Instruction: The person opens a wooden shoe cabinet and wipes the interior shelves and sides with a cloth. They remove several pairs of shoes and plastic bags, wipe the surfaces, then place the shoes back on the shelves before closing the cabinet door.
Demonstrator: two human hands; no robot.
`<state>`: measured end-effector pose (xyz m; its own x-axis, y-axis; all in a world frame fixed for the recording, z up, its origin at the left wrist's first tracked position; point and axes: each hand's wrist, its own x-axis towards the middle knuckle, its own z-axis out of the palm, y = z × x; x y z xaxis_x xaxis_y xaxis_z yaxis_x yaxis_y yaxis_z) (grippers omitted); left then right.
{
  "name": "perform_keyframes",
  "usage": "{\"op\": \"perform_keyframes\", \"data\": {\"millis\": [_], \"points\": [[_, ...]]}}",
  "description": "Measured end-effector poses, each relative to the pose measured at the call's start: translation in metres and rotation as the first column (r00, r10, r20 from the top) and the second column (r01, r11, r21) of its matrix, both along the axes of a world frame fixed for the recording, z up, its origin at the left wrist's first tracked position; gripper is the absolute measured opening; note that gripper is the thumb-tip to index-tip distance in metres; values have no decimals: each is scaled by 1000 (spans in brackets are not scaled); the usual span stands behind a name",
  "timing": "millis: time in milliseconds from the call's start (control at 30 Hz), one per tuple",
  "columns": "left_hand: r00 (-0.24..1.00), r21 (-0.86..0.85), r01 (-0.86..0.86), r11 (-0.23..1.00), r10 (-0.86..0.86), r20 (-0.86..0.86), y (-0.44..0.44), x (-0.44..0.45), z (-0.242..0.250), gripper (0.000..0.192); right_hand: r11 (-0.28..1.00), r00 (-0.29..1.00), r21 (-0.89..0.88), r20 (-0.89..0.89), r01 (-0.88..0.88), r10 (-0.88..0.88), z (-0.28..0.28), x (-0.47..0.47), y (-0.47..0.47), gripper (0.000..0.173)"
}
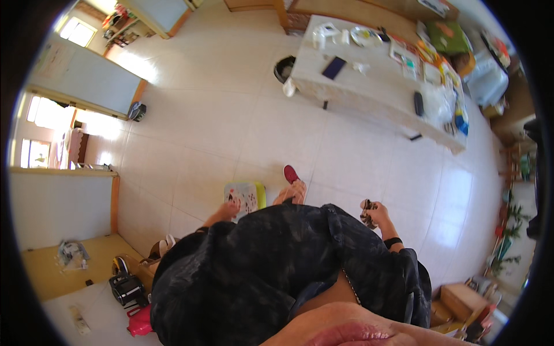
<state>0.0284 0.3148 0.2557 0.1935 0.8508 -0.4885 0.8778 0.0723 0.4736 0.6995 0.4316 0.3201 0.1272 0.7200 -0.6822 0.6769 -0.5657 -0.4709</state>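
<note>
My left hand (229, 209) is low at the left of my dark shirt. It overlaps the near part of a light, patterned stool-like item (246, 193) with a yellow-green side; whether it touches it cannot be told. My right hand (377, 213), with a black band at the wrist, is shut on a small brown-and-white patterned item (367, 214), possibly cloth. Between the hands, one foot in a red shoe (291, 174) shows on the tiled floor.
A long table (368, 93) at the upper right bears a dark flat item (334, 68), a plate (365, 36), plastic bags and packets. A black bin (285, 69) stands beside it. Doorways are at the left, plants (513, 225) at the right, and a wooden cabinet (463, 298) lower right.
</note>
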Motion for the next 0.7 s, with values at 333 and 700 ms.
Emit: {"op": "perform_keyframes", "data": {"millis": [333, 700], "points": [[457, -465, -742, 483, 872, 176, 80, -42, 16, 22, 830, 818, 159, -147, -535, 556, 11, -213, 254, 54], [486, -76, -863, 499, 863, 138, 220, -136, 95, 38, 928, 738, -118, -646, -352, 198, 54, -471, 454, 36]]}}
